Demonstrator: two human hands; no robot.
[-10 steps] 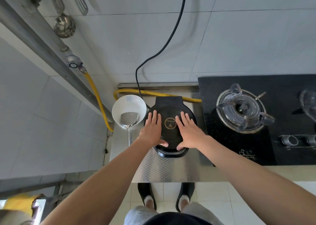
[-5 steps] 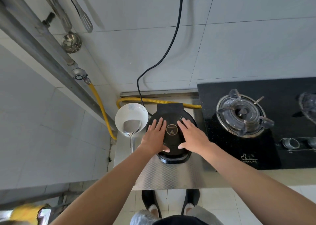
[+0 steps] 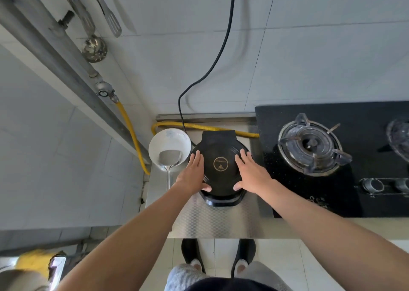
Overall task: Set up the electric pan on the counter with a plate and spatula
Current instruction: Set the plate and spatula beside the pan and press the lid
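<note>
A round black electric pan (image 3: 220, 157) with its lid closed stands on the steel counter (image 3: 212, 219). My left hand (image 3: 194, 173) lies on the lid's left side, my right hand (image 3: 251, 172) on its right side, fingers spread and thumbs at the front edge. A white plate (image 3: 169, 141) sits just left of the pan. A metal spatula (image 3: 169, 161) rests with its blade in the plate and its handle pointing toward me.
A black gas stove (image 3: 332, 157) fills the counter to the right. A yellow gas hose (image 3: 208, 126) runs behind the pan and down the left wall. A black power cord (image 3: 221, 53) climbs to a wall socket. Utensils (image 3: 95, 47) hang at upper left.
Both hands have slid apart from near the lid's centre to its left and right sides. The camera view tilted up a little; pan, plate and spatula stay put.
</note>
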